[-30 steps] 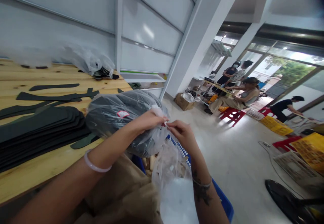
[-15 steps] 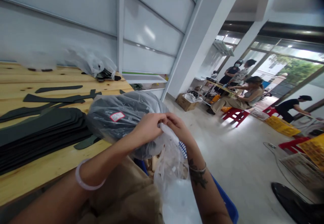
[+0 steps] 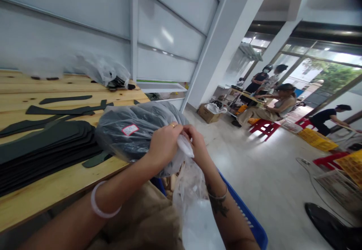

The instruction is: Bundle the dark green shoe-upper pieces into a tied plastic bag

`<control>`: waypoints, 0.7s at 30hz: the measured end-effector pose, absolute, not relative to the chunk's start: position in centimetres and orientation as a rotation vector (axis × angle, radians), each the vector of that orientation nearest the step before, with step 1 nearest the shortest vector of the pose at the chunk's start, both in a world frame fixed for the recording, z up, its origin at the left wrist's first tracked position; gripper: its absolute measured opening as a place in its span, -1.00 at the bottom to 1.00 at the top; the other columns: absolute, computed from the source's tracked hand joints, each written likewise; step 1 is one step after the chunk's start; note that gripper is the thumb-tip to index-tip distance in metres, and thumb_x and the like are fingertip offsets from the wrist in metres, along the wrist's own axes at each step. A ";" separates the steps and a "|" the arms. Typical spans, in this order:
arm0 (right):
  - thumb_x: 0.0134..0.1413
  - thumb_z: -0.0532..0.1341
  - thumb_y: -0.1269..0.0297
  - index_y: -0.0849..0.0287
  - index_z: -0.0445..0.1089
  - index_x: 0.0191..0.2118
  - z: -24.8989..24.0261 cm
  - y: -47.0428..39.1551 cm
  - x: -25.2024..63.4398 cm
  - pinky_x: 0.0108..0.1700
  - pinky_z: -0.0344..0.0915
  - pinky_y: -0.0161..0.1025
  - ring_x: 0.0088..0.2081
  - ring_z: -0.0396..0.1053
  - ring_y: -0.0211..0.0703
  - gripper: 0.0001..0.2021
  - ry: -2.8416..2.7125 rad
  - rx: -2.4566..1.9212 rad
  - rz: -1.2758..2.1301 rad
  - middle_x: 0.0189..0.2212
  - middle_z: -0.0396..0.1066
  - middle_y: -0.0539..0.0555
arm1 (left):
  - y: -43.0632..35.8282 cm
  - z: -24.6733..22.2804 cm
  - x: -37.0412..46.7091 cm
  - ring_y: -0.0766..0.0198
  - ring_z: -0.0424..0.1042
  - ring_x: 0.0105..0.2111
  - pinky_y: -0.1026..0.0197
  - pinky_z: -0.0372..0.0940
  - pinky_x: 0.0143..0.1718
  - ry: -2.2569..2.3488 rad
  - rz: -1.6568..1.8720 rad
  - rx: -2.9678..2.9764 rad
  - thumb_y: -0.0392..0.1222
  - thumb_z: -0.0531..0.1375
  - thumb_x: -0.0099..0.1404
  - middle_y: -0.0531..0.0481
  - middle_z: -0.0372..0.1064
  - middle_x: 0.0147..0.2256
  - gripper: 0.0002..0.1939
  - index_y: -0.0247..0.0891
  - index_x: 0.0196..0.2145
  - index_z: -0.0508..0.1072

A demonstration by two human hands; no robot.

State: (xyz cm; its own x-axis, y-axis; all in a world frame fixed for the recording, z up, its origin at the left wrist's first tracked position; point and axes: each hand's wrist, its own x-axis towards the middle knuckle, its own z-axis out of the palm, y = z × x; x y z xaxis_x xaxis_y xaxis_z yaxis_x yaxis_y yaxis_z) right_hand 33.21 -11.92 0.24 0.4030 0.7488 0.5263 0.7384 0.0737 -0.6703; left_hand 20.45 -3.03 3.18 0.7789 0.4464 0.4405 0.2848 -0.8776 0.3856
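A clear plastic bag filled with dark pieces lies at the edge of the wooden table, a red-bordered white label on its side. Both my hands are closed on the gathered neck of this bag. My left hand pinches it from the left, a ring on one finger. Close against it, my right hand grips the twisted plastic from the right. The loose end of the bag hangs down below my hands toward my lap. My fingertips partly hide the twist.
Stacked dark flat pieces cover the table's left side, with loose strips behind them. A blue basket stands below my right arm. On the floor are a cardboard box and a black round base. Several people work farther off.
My hands have shifted slightly, the left turning so its back and ring show more. The twisted bag neck now sticks out to the right between them.
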 end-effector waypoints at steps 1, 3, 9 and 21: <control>0.30 0.12 0.18 0.15 0.42 -0.15 0.2 -11.9 33.0 -0.23 0.28 -0.24 -0.32 0.37 -0.20 -0.80 -1.307 -1.658 -0.005 -0.33 0.48 0.07 | -3.2 3.1 20.7 0.11 0.51 -0.22 0.21 0.17 -0.36 0.588 0.785 2.709 -0.35 -0.01 0.41 -0.13 0.47 -0.14 -0.74 -0.24 -0.10 0.44; 0.29 0.11 0.18 0.15 0.41 -0.16 0.0 -11.9 32.7 -0.21 0.28 -0.22 -0.32 0.37 -0.18 -0.80 -1.251 -1.658 -0.049 -0.33 0.49 0.07 | -3.5 2.9 21.1 0.12 0.52 -0.26 0.21 0.17 -0.39 0.624 0.815 2.763 -0.35 -0.06 0.43 -0.16 0.44 -0.08 -0.68 -0.23 0.01 0.40; 0.28 0.14 0.08 0.17 0.47 -0.02 0.2 -12.1 33.2 -0.16 0.30 -0.23 -0.23 0.37 -0.16 -0.67 -1.115 -1.622 0.093 -0.25 0.50 0.10 | -3.1 2.6 21.3 0.17 0.49 -0.32 0.21 0.17 -0.42 0.568 0.862 2.828 -0.32 -0.09 0.48 -0.17 0.42 -0.07 -0.65 -0.24 0.02 0.43; 0.07 0.36 -0.13 0.19 0.59 -0.20 -0.4 -12.8 37.9 -0.35 0.19 -0.36 -0.44 0.16 -0.36 -0.57 -1.260 -1.370 0.773 -0.43 0.38 0.00 | -0.6 1.6 21.4 0.32 0.44 -0.31 0.32 0.24 -0.30 0.155 0.911 2.450 -0.30 0.20 0.35 0.02 0.42 -0.31 -0.81 -0.22 -0.21 0.64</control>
State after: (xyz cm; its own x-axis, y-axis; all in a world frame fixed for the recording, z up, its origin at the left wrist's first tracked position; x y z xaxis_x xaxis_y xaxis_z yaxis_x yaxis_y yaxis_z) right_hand 37.92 -12.78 -0.36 0.2309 0.9540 0.1913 0.2612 0.1286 -0.9567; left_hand 21.43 -0.61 1.62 0.7676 0.2769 0.5780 -0.0704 -0.8599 0.5055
